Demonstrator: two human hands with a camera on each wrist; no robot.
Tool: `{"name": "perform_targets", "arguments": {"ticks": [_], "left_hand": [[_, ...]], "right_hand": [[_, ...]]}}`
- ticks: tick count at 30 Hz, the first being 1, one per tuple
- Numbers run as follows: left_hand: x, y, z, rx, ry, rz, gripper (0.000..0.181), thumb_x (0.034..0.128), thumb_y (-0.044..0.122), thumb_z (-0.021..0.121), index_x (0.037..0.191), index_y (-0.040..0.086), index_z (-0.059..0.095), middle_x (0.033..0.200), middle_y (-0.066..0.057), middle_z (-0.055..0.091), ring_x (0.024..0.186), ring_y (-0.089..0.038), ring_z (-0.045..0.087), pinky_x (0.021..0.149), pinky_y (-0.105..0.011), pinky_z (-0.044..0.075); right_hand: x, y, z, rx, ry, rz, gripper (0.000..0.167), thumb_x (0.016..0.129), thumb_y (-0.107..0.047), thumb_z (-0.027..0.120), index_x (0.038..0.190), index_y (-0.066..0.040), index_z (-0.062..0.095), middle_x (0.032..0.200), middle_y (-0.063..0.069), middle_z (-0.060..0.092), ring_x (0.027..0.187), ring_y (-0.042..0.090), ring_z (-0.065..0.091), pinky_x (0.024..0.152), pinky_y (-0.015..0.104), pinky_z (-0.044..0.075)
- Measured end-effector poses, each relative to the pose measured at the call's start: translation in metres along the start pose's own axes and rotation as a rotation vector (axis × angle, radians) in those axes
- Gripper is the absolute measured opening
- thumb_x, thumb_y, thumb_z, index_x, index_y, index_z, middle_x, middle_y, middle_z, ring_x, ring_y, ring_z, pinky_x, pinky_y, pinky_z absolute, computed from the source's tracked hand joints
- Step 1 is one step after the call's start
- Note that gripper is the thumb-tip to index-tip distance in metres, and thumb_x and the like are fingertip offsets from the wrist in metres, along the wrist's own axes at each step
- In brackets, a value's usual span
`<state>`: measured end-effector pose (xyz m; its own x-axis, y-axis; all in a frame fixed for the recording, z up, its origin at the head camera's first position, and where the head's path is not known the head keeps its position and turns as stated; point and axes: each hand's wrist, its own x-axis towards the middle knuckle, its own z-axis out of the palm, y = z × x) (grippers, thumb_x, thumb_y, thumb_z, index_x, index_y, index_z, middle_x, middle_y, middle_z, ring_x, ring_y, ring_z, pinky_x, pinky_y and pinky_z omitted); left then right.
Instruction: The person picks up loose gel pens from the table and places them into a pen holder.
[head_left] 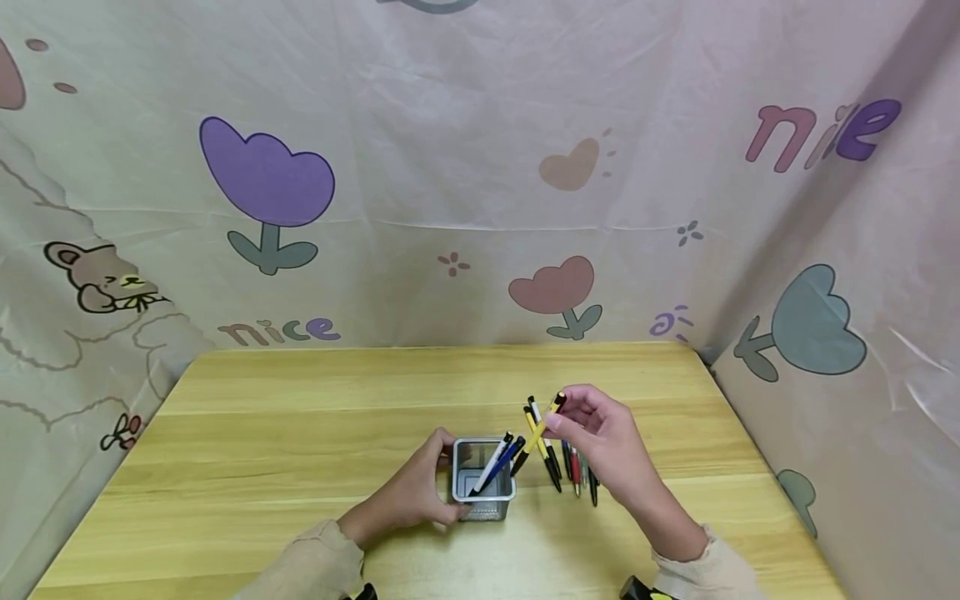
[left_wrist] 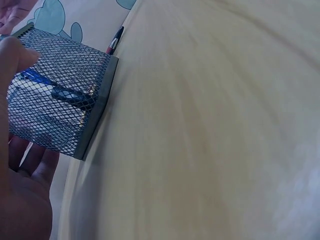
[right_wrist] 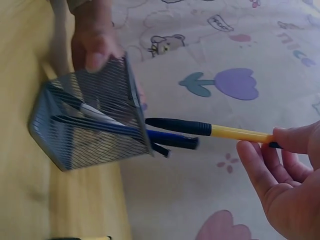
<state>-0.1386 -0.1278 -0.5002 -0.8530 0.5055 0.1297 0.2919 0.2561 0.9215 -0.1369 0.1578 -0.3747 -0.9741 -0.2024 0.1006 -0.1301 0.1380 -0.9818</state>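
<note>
My left hand grips a silver wire-mesh pen holder from its left side, thumb at the near wall. The holder stands upright with a white pen and a blue pen leaning inside it. Between thumb and fingertips, my right hand pinches a yellow pen near one end. Its black grip end points at the holder's rim; whether it touches is hard to tell. Through the mesh, the blue pen also shows in the left wrist view.
Under and beside my right hand, several pens lie on the wooden table, among them another yellow pen and a red pen. A printed curtain closes off the back and sides.
</note>
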Motion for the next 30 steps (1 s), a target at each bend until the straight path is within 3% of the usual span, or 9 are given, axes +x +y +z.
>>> {"name": "perform_targets", "arguments": {"ticks": [19,25,30], "left_hand": [[0.000,-0.003,0.000,-0.005,0.005,0.015,0.073,0.0680,0.007,0.090,0.124,0.007,0.043,0.126,-0.015,0.060,0.115,-0.030,0.065,0.105,-0.025,0.055],[0.000,-0.002,0.000,-0.014,0.003,0.016,0.074,0.0679,0.007,0.090,0.125,0.007,0.043,0.127,-0.016,0.060,0.116,-0.030,0.065,0.107,-0.031,0.056],[0.001,-0.003,0.001,0.004,0.011,0.035,0.074,0.0674,0.008,0.090,0.124,0.007,0.043,0.127,-0.014,0.060,0.115,-0.029,0.064,0.107,-0.034,0.056]], "right_hand": [[-0.002,0.037,0.023,-0.022,-0.041,0.065,0.032,0.087,-0.007,0.079,0.111,0.008,0.064,0.099,0.009,0.068,0.088,0.013,0.068,0.083,0.022,0.060],[0.000,0.048,0.028,-0.017,-0.060,0.093,0.031,0.085,-0.008,0.080,0.111,0.002,0.065,0.101,0.007,0.067,0.091,0.014,0.066,0.085,0.022,0.060],[0.000,0.055,0.032,-0.022,-0.087,0.082,0.030,0.086,-0.007,0.080,0.110,0.004,0.066,0.100,0.007,0.067,0.089,0.013,0.066,0.083,0.022,0.061]]}}
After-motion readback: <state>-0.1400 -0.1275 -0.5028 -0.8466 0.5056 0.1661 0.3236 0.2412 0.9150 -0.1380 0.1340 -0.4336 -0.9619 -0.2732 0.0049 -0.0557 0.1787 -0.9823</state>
